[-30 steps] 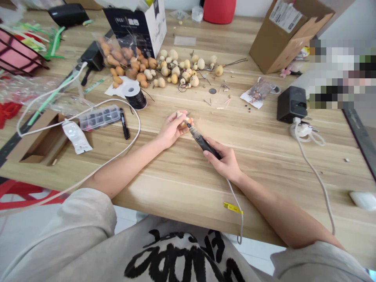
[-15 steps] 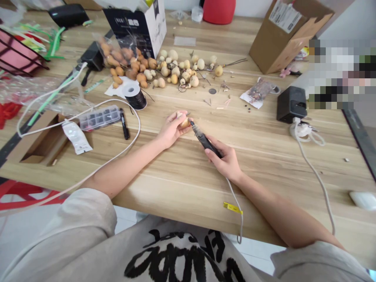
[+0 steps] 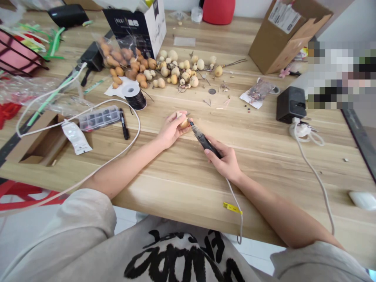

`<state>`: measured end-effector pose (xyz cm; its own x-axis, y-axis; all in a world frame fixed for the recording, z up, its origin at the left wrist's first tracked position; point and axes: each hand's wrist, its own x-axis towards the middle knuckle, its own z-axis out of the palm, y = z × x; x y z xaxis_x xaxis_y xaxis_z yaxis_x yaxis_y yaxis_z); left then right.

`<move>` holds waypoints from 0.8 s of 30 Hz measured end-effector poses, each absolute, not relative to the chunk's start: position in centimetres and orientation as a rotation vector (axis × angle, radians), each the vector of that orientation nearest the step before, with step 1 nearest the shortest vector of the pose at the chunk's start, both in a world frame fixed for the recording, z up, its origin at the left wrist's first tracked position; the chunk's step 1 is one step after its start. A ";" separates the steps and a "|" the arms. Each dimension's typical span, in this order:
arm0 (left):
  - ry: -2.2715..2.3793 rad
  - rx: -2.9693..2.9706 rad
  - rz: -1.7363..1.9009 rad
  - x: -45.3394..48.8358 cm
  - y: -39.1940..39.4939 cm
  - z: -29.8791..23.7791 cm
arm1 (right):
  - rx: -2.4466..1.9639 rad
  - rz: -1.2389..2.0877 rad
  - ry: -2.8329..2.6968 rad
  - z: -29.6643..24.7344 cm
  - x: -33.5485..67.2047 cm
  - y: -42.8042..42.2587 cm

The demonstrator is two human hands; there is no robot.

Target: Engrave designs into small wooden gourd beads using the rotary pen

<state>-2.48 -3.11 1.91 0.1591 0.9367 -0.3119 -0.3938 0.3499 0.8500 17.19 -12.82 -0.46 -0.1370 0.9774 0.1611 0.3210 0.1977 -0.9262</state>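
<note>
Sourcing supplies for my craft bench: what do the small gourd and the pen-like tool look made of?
The small gourd looks like dried natural shell, matte tan, going by its uneven shape and colouring. The pen-like tool looks like dark plastic with a slight sheen; its narrow tip is possibly metal, but too small to be sure.

Here we are at a craft bench, looks like a small home workshop! A long wooden table [image 3: 176, 168] runs across the scene, and it's busy: a heap of dried gourds [image 3: 173, 72] at the far side, more in a plastic bag [image 3: 116, 55] just left of them, a spool of black cord [image 3: 135, 98], a compartment box [image 3: 100, 117] to the left, a cardboard carton [image 3: 282, 39] far right, a black power adapter [image 3: 290, 103] and white cable [image 3: 314, 172] trailing nearby.
</note>
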 end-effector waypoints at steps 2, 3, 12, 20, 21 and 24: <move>0.974 0.692 1.067 -2.5 -3.1 1.9 | -1.262 0.965 -1.616 -0.5 17.2 -12.8; 0.975 0.694 1.065 -2.5 -3.1 2.0 | -1.256 0.966 -1.627 -0.5 17.2 -12.8; 0.979 0.688 1.067 -2.4 -3.2 2.1 | -1.249 0.979 -1.619 -0.5 17.1 -12.8; 0.966 0.693 1.070 -2.5 -3.2 2.1 | -1.254 0.981 -1.606 -0.4 17.1 -12.8; 0.968 0.696 1.067 -2.5 -3.2 2.1 | -1.245 0.985 -1.623 -0.4 17.1 -12.8; 0.976 0.700 1.065 -2.5 -3.2 2.0 | -1.243 0.984 -1.641 -0.4 17.1 -12.8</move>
<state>-2.47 -3.19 2.01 0.1623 0.9371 -0.3089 -0.3885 0.3485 0.8530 17.12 -12.83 -0.35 -0.1619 0.9742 0.1571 0.3207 0.2025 -0.9253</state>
